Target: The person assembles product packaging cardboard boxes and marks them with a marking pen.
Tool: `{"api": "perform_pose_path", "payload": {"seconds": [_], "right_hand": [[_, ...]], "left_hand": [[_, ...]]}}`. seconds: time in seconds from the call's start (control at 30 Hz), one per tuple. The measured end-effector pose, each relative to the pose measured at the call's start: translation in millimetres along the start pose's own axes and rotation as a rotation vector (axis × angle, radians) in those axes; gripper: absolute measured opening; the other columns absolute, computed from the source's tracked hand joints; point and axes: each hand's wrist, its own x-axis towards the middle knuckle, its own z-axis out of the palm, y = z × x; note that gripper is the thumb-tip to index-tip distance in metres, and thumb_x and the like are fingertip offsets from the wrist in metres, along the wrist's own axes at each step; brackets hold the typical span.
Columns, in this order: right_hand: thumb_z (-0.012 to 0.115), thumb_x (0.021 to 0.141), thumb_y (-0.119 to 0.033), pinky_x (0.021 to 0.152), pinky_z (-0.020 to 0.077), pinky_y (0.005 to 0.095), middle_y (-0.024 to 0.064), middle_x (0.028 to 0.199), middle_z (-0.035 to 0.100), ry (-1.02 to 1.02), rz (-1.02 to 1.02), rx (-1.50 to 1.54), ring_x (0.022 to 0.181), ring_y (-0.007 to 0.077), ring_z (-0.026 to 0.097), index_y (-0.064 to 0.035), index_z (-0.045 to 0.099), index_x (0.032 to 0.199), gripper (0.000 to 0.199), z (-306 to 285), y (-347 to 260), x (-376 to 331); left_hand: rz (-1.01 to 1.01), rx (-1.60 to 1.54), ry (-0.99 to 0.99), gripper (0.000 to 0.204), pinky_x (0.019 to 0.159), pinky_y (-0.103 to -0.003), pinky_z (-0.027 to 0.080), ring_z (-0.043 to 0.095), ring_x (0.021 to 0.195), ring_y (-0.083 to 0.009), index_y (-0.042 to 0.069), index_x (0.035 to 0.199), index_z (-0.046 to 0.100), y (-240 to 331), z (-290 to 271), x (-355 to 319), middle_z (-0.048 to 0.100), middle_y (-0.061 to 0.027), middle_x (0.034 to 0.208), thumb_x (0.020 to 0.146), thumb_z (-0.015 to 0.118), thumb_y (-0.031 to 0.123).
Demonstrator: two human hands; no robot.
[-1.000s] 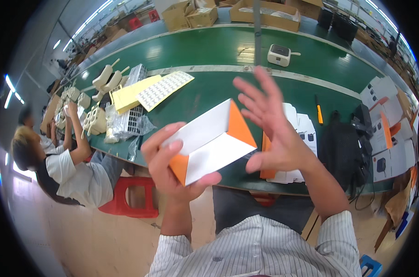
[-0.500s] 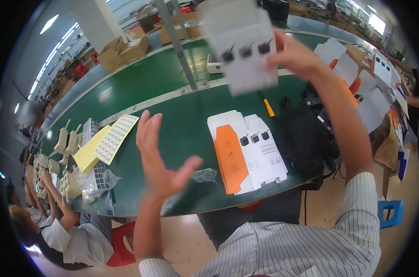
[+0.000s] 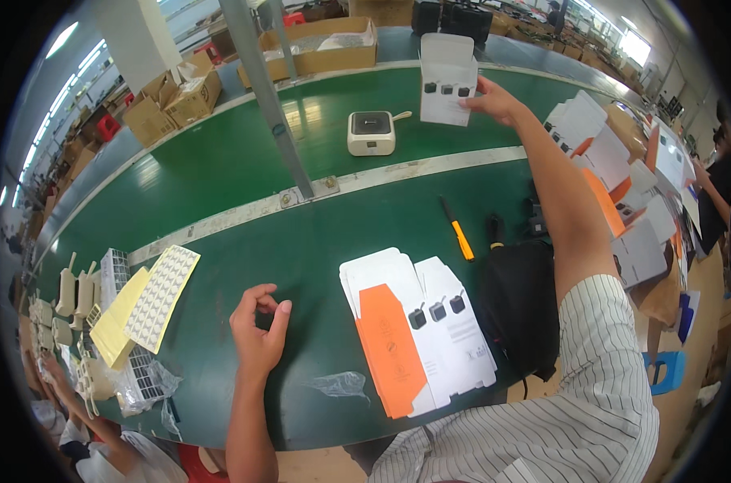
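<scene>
Over the far green conveyor belt (image 3: 244,149), as the head view has it, the right hand (image 3: 498,102) pinches a white folding carton (image 3: 447,103) by its right side, thumb on the printed front panel, top flap standing up. Whether the carton's base touches the belt I cannot tell. It should be light, most likely thin paperboard: stiff along the folded corners, yielding in the middle of each panel, so a hard squeeze could dent it. Its smooth face may slip a little under dry fingers. Best hold: low on a side wall, close to a vertical fold, rather than by the loose flap (which would probably bend).

Well apart, the left hand (image 3: 259,334) is above the green worktable (image 3: 212,322), holding nothing, its fingers loosely curled with a narrow gap to the thumb. Nearest it lie a crumpled clear plastic bag (image 3: 341,385) and a stack of flattened cartons (image 3: 458,346), white with an orange panel; these would likely slide over one another, and their edges offer the surest grip. Beyond the stack lies an orange-handled screwdriver (image 3: 462,240); a beige boxy device (image 3: 371,137) sits on the belt.
</scene>
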Motion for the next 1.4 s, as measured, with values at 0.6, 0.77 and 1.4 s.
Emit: {"api": "perform_pose_path", "payload": {"seconds": [0.6,0.77,1.4], "right_hand": [[0.076,0.076,-0.032,0.101,0.0433,0.0412,0.0209,0.125,0.056,-0.190,-0.131,-1.585,0.115,0.0327,0.055,-0.0029,0.048,0.132,0.070,12.4,-63.5,-54.9],[0.068,0.083,-0.044,0.099,0.0420,0.0420,0.0140,0.125,0.058,-0.520,-0.361,-1.156,0.115,0.0333,0.054,-0.0081,0.053,0.129,0.061,150.5,-148.6,-235.4],[0.072,0.075,-0.050,0.106,0.0313,0.0523,0.0233,0.150,0.028,-0.491,-0.619,-1.110,0.134,0.0455,0.031,-0.0036,0.030,0.146,0.095,185.0,-18.8,-408.1]], "left_hand": [[0.061,-0.010,-0.067,0.010,0.062,-0.025,0.045,0.055,0.063,-0.0123,-0.002,0.089,0.063,12.5,-3.2,2.0,0.061,-0.0061,0.071,0.083,0.068,0.005],[0.073,-0.010,-0.066,0.010,0.061,-0.025,0.044,0.054,0.063,-0.0111,-0.002,0.088,0.063,8.9,-14.4,-12.6,0.061,-0.0056,0.070,0.084,0.068,0.006],[0.293,0.234,-0.703,0.123,0.109,-0.048,0.030,0.027,0.138,-0.0450,0.002,0.149,0.020,120.6,35.8,-102.4,0.011,-0.0299,0.153,0.058,0.079,0.062]]}}
